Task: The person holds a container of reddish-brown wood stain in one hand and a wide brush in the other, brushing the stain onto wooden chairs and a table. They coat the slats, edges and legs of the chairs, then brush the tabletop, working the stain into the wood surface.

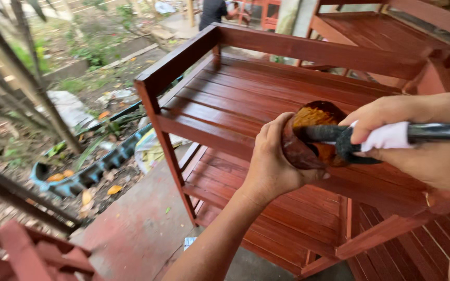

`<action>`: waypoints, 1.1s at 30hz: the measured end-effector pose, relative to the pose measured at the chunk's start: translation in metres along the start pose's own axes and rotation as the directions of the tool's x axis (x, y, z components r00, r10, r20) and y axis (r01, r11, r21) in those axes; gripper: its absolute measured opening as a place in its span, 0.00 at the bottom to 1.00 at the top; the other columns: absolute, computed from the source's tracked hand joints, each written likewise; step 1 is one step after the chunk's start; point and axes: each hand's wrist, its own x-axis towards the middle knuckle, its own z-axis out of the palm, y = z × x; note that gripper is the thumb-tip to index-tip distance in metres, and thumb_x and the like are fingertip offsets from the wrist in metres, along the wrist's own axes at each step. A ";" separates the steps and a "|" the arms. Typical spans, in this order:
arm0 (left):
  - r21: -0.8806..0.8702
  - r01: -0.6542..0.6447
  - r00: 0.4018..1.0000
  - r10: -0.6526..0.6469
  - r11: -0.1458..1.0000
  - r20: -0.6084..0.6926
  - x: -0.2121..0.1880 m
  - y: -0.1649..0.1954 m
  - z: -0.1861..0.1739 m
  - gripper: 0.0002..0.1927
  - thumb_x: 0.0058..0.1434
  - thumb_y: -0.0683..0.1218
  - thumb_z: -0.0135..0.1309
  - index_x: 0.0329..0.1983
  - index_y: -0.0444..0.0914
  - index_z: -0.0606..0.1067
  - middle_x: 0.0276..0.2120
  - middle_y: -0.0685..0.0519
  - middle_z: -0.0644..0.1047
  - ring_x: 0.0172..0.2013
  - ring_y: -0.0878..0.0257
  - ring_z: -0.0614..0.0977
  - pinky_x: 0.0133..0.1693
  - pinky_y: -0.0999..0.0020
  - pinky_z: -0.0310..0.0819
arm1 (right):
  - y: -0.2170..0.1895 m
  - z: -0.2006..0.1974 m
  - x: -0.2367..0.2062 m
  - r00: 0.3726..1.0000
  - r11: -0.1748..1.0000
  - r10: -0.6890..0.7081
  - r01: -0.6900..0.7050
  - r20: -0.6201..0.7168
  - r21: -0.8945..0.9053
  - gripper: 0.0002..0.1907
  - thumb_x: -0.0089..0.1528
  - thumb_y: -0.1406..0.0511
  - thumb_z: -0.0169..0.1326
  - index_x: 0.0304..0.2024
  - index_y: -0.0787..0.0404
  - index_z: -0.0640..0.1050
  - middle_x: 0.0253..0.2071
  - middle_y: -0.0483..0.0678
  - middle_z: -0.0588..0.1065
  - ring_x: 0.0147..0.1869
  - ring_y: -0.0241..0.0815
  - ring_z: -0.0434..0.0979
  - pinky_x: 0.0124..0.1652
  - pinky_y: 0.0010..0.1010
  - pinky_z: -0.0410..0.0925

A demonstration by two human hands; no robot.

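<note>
Your left hand [272, 161], centre frame: bare, no glove, ring or watch; forearm unsleeved down to the lower edge. Your right hand [417, 140], right edge: bare, ungloved; forearm below also uncovered, no sleeve visible.

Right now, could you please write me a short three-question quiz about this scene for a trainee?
1. True or false: the left hand grips the stain-coated container.
2. What does the right hand hold? A) a hammer B) a dark-handled brush C) a saw
3. Fill in: the brush's head sits inside the ___ above the slatted red-brown wooden shelf unit.

Key: 1 true; 2 B; 3 container.
</note>
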 end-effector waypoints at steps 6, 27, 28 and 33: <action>-0.290 0.214 0.976 -0.189 0.933 0.112 -0.011 0.012 -0.028 0.52 0.36 0.52 0.77 0.67 0.36 0.70 0.57 0.50 0.81 0.58 0.57 0.83 0.61 0.62 0.78 | -0.001 -0.001 -0.002 0.973 0.975 -0.220 0.221 0.063 -0.009 0.11 0.54 0.77 0.57 0.36 0.59 0.82 0.49 0.56 0.81 0.48 0.44 0.85 0.45 0.29 0.77; -0.697 0.116 0.993 -0.069 0.707 0.095 -0.013 0.036 0.019 0.51 0.42 0.44 0.77 0.66 0.31 0.61 0.58 0.45 0.75 0.59 0.56 0.79 0.60 0.58 0.78 | 0.257 -0.030 -0.206 0.719 0.661 0.590 -0.170 -0.366 0.731 0.21 0.80 0.52 0.35 0.65 0.54 0.71 0.66 0.50 0.71 0.71 0.51 0.70 0.64 0.47 0.65; -0.692 0.122 0.992 -0.097 0.712 0.076 -0.013 0.038 0.022 0.51 0.42 0.43 0.77 0.65 0.32 0.61 0.58 0.45 0.75 0.58 0.56 0.80 0.60 0.58 0.78 | 0.253 -0.028 -0.219 0.693 0.692 0.616 -0.250 -0.375 0.677 0.20 0.78 0.53 0.34 0.61 0.55 0.72 0.62 0.53 0.72 0.66 0.50 0.72 0.61 0.46 0.66; -0.630 0.103 0.981 -0.184 0.770 -0.064 -0.025 0.051 0.044 0.50 0.40 0.44 0.77 0.64 0.33 0.61 0.55 0.46 0.76 0.55 0.56 0.82 0.56 0.60 0.82 | 0.213 -0.024 -0.243 0.773 0.837 0.309 0.057 -0.554 0.545 0.09 0.74 0.73 0.54 0.52 0.56 0.70 0.51 0.55 0.74 0.53 0.46 0.79 0.54 0.39 0.73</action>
